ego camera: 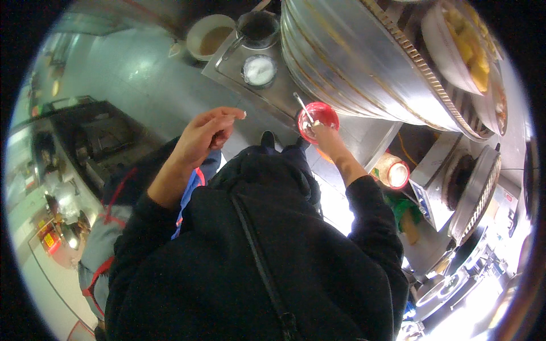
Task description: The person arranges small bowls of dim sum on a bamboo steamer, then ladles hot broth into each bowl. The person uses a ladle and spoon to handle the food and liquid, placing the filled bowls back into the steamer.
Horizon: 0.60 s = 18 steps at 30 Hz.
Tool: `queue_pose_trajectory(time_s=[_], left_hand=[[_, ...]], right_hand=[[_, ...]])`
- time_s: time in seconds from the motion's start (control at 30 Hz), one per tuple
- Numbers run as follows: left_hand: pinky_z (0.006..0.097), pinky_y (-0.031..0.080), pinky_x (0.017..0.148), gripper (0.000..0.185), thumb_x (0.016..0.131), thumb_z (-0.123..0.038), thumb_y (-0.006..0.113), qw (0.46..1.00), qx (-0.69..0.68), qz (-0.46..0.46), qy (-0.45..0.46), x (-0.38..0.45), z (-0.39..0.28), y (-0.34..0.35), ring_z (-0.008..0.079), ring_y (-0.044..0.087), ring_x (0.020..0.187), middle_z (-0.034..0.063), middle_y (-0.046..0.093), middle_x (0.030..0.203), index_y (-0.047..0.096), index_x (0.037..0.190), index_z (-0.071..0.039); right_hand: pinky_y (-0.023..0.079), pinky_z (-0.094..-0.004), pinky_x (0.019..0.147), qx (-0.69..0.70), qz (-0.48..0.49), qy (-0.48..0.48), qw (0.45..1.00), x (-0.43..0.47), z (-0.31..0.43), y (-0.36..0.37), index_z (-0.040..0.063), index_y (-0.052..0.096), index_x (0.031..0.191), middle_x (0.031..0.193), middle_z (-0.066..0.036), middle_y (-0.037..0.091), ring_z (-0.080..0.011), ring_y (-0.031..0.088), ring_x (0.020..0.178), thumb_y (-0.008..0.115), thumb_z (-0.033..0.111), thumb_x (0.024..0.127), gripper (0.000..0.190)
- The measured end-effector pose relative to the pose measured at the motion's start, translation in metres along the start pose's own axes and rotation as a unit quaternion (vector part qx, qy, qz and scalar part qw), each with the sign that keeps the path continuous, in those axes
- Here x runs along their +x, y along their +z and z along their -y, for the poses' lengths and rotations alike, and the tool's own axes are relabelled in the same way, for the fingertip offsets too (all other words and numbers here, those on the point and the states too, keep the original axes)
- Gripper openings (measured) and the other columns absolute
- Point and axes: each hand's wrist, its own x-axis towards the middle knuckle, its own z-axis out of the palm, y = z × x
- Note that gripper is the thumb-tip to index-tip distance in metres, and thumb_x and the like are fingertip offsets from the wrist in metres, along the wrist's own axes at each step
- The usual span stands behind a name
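My right hand (326, 135) reaches into a red plastic container (334, 111) in front of me, its fingertips hidden inside. Some white stuff shows in there. A metal spoon (302, 103) leans out over the container's far rim. To the left, my left hand (204, 135) is raised over the floor, thumb and index finger drawn together and the other fingers curled. A small white bit clings to its fingertip. Beyond both hands, a clear bowl of white powder or grains (259, 70) sits on a steel surface (273, 100).
A large metal vessel (349, 64) rises at front right, beside bowls of yellow food (463, 47). A dark pan (257, 30) and a white bucket (211, 36) are ahead. A red-lidded jar (391, 171) lies right. Close on my left is another person's grey sleeve (108, 238), near a black stove (106, 136).
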Motion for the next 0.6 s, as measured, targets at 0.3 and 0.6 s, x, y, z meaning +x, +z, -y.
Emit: queue_pose_trajectory(time_s=[0.3, 0.6], left_hand=[[0.0199, 0.026, 0.048, 0.028, 0.094, -0.020, 0.052, 1.000, 0.024, -0.003, 0.010, 0.002, -0.003, -0.005, 0.0045, 0.035, 0.053, -0.0036, 0.043, 0.065, 0.060, 0.112, -0.001], [0.0200, 0.027, 0.048, 0.028, 0.093, -0.021, 0.052, 0.998, 0.052, 0.000, 0.019, -0.003, -0.011, 0.002, 0.0047, 0.036, 0.055, -0.0025, 0.045, 0.068, 0.061, 0.113, -0.003]], right_hand=[[0.051, -0.0440, 0.076, 0.018, -0.024, -0.026, 0.999, 0.000, -0.012, 0.009, 0.006, 0.067, 0.104, 0.092, -0.020, 0.067, -0.0374, 0.065, 0.086, 0.049, 0.021, 0.092, 0.026], [0.051, -0.0314, 0.079, 0.441, -0.075, 0.143, 0.883, -0.028, -0.041, 0.032, -0.003, 0.064, 0.111, 0.100, -0.012, 0.068, -0.0182, 0.065, 0.092, 0.052, 0.008, 0.092, 0.025]])
